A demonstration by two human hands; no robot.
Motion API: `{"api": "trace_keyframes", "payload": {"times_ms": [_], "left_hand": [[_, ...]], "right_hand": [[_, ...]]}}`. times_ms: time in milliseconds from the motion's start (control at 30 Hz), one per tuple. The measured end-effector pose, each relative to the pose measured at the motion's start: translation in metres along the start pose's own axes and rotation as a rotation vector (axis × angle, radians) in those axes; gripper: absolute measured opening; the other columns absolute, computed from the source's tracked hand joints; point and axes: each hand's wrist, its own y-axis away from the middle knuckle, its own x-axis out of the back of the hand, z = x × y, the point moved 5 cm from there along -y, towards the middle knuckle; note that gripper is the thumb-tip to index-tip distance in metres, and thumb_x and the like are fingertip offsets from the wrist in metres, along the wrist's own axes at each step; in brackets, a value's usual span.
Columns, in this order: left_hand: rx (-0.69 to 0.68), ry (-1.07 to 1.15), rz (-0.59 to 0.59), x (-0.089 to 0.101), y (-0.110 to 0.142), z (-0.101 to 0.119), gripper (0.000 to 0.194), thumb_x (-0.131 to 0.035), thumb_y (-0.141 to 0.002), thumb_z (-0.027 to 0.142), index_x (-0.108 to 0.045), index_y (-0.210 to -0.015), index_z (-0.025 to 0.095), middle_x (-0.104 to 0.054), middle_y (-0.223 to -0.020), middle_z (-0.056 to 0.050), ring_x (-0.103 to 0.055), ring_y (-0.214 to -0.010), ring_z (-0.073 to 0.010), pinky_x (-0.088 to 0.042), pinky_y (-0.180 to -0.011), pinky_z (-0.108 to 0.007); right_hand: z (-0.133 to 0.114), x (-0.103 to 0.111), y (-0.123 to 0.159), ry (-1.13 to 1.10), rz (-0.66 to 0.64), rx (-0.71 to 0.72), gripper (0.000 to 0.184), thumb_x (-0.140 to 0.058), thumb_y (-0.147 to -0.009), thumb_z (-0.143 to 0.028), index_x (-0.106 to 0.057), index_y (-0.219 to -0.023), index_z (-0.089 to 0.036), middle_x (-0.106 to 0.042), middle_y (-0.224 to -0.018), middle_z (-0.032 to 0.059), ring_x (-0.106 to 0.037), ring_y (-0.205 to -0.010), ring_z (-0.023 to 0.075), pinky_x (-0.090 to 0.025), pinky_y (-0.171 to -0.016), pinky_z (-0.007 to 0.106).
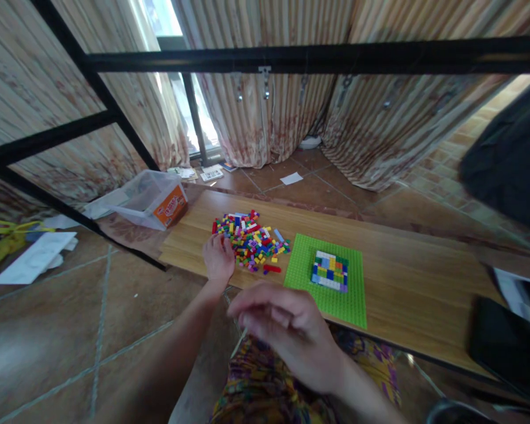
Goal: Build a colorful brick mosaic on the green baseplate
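A heap of small coloured toy bricks (251,238) lies spread on the wooden board. My left hand (219,259) is at its near left edge, fingers curled down against the bricks; what they hold, if anything, is hidden. Nearer to me, my right hand (291,333) hovers in front of the board with fingers bent and thumb close to the index finger. It is slightly blurred, and I cannot make out anything in the pinch. Right of the heap, a green baseplate (355,294) carries a low rectangular block of mixed-colour bricks (330,271). One red brick (272,268) lies at the heap's near edge.
A clear plastic box (148,197) with an orange label stands beyond the board's left end. A dark flat device (501,341) lies at the right end of the wooden board (415,277). A black metal bar (265,59) crosses above, before striped curtains (265,123).
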Motion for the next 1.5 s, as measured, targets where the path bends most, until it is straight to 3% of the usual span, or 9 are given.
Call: {"api": "trace_keyframes", "payload": {"times_ms": [100,167,267,400,567,767,1033,1333,1500], "left_hand": [[0.003,0.009,0.001,0.000,0.001,0.000,0.037,-0.036,-0.095,0.033,-0.063,-0.109,0.014,-0.064,-0.115,-0.017,-0.057,-0.112,-0.0283,-0.043,-0.101,-0.046],[0.000,0.017,0.005,0.000,0.002,0.000,0.037,-0.035,-0.095,0.033,-0.064,-0.109,0.013,-0.064,-0.115,-0.017,-0.057,-0.113,-0.0284,-0.043,-0.101,-0.046],[0.006,0.025,0.009,0.000,0.002,0.001,0.038,-0.035,-0.096,0.033,-0.064,-0.109,0.013,-0.065,-0.114,-0.018,-0.056,-0.114,-0.0288,-0.043,-0.102,-0.047],[0.011,0.032,0.017,0.001,0.003,0.001,0.036,-0.037,-0.095,0.032,-0.064,-0.108,0.013,-0.065,-0.114,-0.018,-0.056,-0.116,-0.0288,-0.042,-0.103,-0.047],[0.017,0.047,0.024,0.001,0.004,0.001,0.034,-0.038,-0.095,0.032,-0.064,-0.108,0.014,-0.064,-0.116,-0.017,-0.057,-0.115,-0.0281,-0.043,-0.102,-0.046],[0.013,0.037,0.017,0.000,0.005,0.000,0.036,-0.037,-0.096,0.032,-0.064,-0.109,0.013,-0.064,-0.115,-0.017,-0.056,-0.115,-0.0281,-0.043,-0.103,-0.047],[0.005,0.019,0.033,-0.001,0.004,-0.002,0.037,-0.037,-0.096,0.033,-0.065,-0.108,0.012,-0.065,-0.115,-0.017,-0.057,-0.114,-0.0282,-0.044,-0.102,-0.047],[-0.019,0.007,0.021,-0.002,0.000,-0.004,0.038,-0.036,-0.095,0.034,-0.065,-0.107,0.012,-0.066,-0.113,-0.017,-0.058,-0.112,-0.0286,-0.044,-0.100,-0.046],[-0.038,-0.004,0.022,-0.002,-0.002,-0.005,0.038,-0.036,-0.094,0.035,-0.064,-0.108,0.012,-0.065,-0.116,-0.017,-0.057,-0.113,-0.0295,-0.043,-0.101,-0.047]], "right_hand": [[0.049,0.039,-0.025,0.363,0.327,-0.075,0.021,-0.052,-0.092,-0.031,-0.071,-0.095,-0.024,-0.073,-0.095,0.0047,-0.066,-0.086,0.0185,-0.052,-0.077,0.031],[0.085,0.060,-0.041,0.570,0.390,-0.112,0.023,-0.050,-0.090,-0.028,-0.071,-0.098,-0.022,-0.072,-0.099,0.0069,-0.066,-0.089,0.0207,-0.051,-0.081,0.034],[0.118,0.081,-0.068,0.869,0.333,-0.095,0.025,-0.049,-0.088,-0.022,-0.072,-0.099,-0.020,-0.070,-0.098,0.0090,-0.063,-0.087,0.0216,-0.049,-0.082,0.036],[0.131,0.080,-0.101,1.130,0.167,-0.008,0.025,-0.052,-0.088,-0.018,-0.073,-0.100,-0.022,-0.067,-0.095,0.0090,-0.059,-0.093,0.0223,-0.045,-0.090,0.037],[0.140,0.068,-0.117,1.215,-0.018,-0.002,0.026,-0.049,-0.091,-0.020,-0.075,-0.096,-0.021,-0.067,-0.094,0.0100,-0.058,-0.091,0.0226,-0.043,-0.090,0.038],[0.146,0.077,-0.111,1.206,-0.031,-0.068,0.024,-0.057,-0.085,-0.017,-0.075,-0.100,-0.021,-0.068,-0.101,0.0089,-0.058,-0.096,0.0224,-0.042,-0.093,0.035],[0.132,0.086,-0.105,0.989,0.133,-0.062,0.019,-0.054,-0.087,-0.020,-0.073,-0.091,-0.019,-0.069,-0.100,0.0098,-0.059,-0.097,0.0228,-0.043,-0.093,0.037],[0.111,0.091,-0.041,-0.296,0.539,-0.322,0.035,-0.078,-0.068,-0.046,-0.070,-0.088,-0.019,-0.073,-0.081,0.0039,-0.061,-0.064,0.0132,-0.049,-0.059,0.026],[0.098,0.124,0.014,-0.239,0.739,-0.294,0.034,-0.084,-0.060,-0.039,-0.072,-0.085,-0.019,-0.071,-0.076,0.0018,-0.059,-0.063,0.0108,-0.048,-0.056,0.022]]}}
